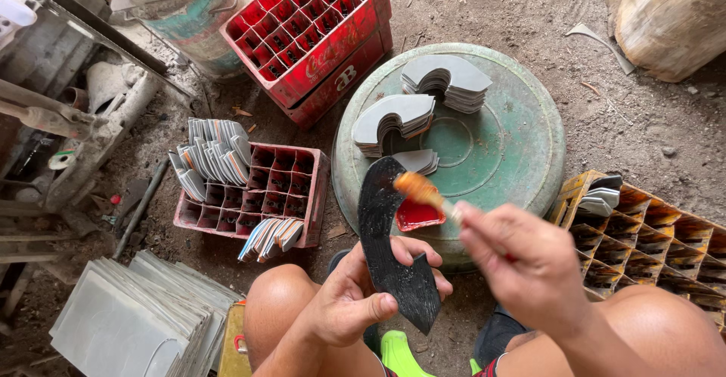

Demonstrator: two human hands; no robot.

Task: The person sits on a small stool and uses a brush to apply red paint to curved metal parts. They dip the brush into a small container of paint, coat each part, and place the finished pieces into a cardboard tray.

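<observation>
My left hand (355, 294) grips a black curved sickle-shaped metal blade (386, 233) by its pointed lower end, holding it up over my knees. Raised just right of the blade, my right hand (522, 263) holds a small brush (420, 190) whose orange-red tip hovers by the blade's upper curve. Under the brush sits a small container of red paint (417, 216) on the front of a round green upturned drum (514, 150). Three stacks of grey curved blades (446, 80) lie on the drum.
A red bottle crate (318, 29) stands behind the drum. A smaller red crate (257, 195) at left holds several grey blades. A yellow crate (650, 233) at right holds a few more. Grey metal sheets (136, 316) lie at lower left; a log (673, 14) at top right.
</observation>
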